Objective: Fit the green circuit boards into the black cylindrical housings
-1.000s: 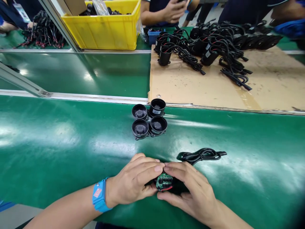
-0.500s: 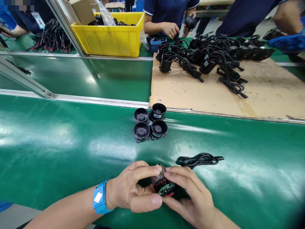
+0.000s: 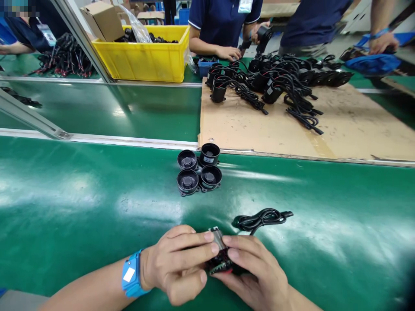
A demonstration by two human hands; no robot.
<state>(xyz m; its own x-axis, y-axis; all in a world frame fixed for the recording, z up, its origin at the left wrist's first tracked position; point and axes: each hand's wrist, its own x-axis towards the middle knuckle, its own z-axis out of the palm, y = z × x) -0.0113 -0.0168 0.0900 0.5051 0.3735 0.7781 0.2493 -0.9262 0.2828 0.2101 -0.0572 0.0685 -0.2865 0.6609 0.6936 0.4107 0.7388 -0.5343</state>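
Between my two hands is a small motor with a green circuit board (image 3: 218, 242); its silvery can points up and away, and a bit of red shows beneath. My left hand (image 3: 180, 261), with a blue strap at the wrist, presses its fingertips on the can from the left. Fingers and thumb of my right hand (image 3: 256, 268) grip the motor from the right. A coiled black cable (image 3: 264, 219) lies just beyond my right hand; whether it joins the motor is hidden. Farther off stand several round black housings (image 3: 188, 180), their open tops facing up.
A cardboard sheet (image 3: 233, 125) beyond the metal rail bears several black motor housings with cables (image 3: 272, 90). A yellow bin (image 3: 139, 60) of black parts stands at the back. Co-workers are at the far bench, one holding a black part (image 3: 263, 34). A metal post (image 3: 82, 41) rises at left.
My left fingers have closed in on the motor's can, and the thumb has drawn back. The motor has tilted slightly. The whole view has shifted a little.
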